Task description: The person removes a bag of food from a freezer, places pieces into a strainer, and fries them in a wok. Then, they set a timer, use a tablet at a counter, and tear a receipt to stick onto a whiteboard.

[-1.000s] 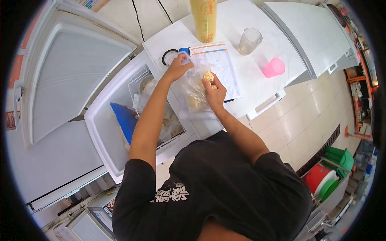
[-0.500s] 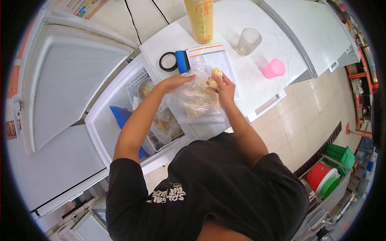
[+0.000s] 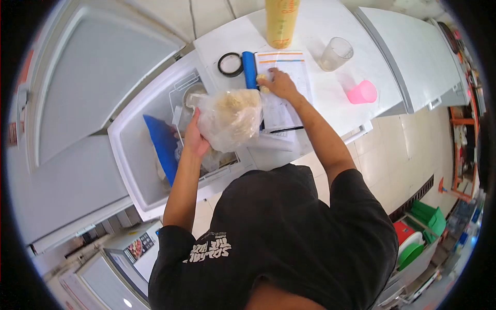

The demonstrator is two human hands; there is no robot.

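My left hand (image 3: pixel 197 135) grips the side of a clear plastic bag (image 3: pixel 232 121) filled with pale, yellowish food. The bag hangs partly over the open freezer and partly over the white top beside it. My right hand (image 3: pixel 283 85) is over a printed sheet (image 3: pixel 281 111), its fingers on small yellowish lumps (image 3: pixel 263 84) that look like food. Right by these lumps lies a blue cylinder-like object (image 3: pixel 249 70). A dark pen (image 3: pixel 287 129) rests across the sheet's lower part.
An open chest freezer (image 3: pixel 129 150) at left contains a blue bag (image 3: pixel 161 147), a wire basket (image 3: pixel 181 82) and bagged food. Black tape (image 3: pixel 230 64), a yellow film roll (image 3: pixel 281 26), a clear cup (image 3: pixel 337 53) and a pink cup (image 3: pixel 362 93) stand on the white top (image 3: pixel 227 36).
My left hand has shifted down and moved the bag left, off the sheet, uncovering the pen. My right hand, with the yellowish lumps, has moved up and away from the bag.
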